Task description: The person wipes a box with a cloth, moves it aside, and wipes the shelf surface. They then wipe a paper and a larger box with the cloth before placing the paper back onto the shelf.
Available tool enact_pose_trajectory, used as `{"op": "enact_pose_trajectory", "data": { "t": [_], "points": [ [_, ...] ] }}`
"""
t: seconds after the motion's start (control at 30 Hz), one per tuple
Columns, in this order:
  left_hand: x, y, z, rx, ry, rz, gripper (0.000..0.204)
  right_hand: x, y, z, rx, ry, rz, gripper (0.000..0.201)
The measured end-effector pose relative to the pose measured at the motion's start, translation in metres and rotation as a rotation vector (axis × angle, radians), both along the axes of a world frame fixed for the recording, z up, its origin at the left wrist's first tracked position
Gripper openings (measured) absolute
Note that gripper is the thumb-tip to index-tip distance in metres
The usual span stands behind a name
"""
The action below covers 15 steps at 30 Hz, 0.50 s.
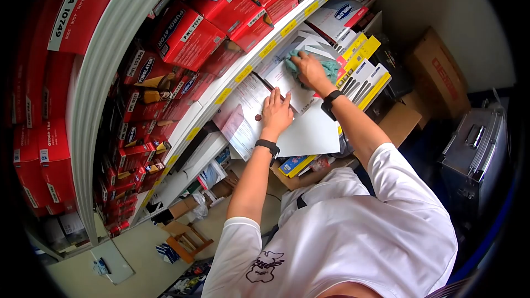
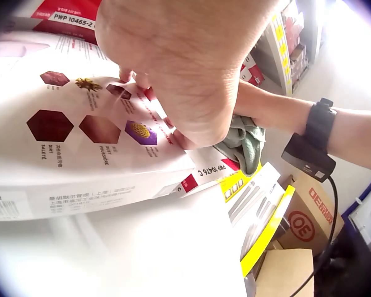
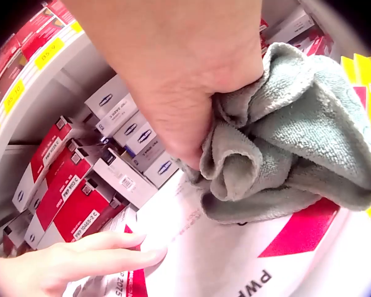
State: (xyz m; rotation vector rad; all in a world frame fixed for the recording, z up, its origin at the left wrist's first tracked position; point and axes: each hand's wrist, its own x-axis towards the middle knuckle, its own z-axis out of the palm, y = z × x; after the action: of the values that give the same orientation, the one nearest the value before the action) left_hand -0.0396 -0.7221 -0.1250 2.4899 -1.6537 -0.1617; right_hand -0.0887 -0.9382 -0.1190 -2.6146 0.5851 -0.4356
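Observation:
A crumpled grey-green cloth (image 1: 323, 69) is gripped in the right hand (image 1: 310, 72) against a white and red box. Seen from the right wrist, the cloth (image 3: 290, 136) bunches under the right hand (image 3: 179, 74), whose fingertips are hidden. The left hand (image 1: 276, 112) rests on the white boxes with its fingers extended; its fingers (image 3: 111, 250) lie on the printed surface in the right wrist view. Hexagonal pictures mark the white box (image 2: 80, 167) beneath the left hand (image 2: 179, 68) in the left wrist view.
Shelves of red boxes (image 1: 179, 36) rise at the left behind a white shelf edge (image 1: 207, 96). Yellow-edged boxes (image 1: 361, 85) stand right of the cloth. A brown carton (image 1: 439, 74) and a silver case (image 1: 475, 143) are farther right.

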Motion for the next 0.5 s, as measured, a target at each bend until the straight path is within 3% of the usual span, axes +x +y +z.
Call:
{"op": "enact_pose_trajectory", "data": {
  "t": [0.07,0.2,0.3,0.43,0.5],
  "points": [
    [0.0,-0.001,0.001,-0.007,0.002,0.004,0.058,0.003,0.018,0.003,-0.005,-0.089,0.077,0.037],
    [-0.002,-0.003,0.007,0.045,0.04,0.007,0.049,-0.002,0.043,0.006,0.061,-0.039,0.206,0.036],
    [-0.004,-0.005,0.011,0.117,0.044,0.019,0.041,-0.015,0.054,0.008,0.146,0.058,0.22,0.045],
    [-0.003,-0.004,0.006,0.032,0.002,0.026,0.04,-0.041,0.053,0.009,0.162,0.101,0.195,0.048],
    [-0.003,-0.005,0.007,0.033,0.018,0.038,0.042,-0.059,0.051,0.003,0.091,0.039,0.191,0.04]
  ]
}}
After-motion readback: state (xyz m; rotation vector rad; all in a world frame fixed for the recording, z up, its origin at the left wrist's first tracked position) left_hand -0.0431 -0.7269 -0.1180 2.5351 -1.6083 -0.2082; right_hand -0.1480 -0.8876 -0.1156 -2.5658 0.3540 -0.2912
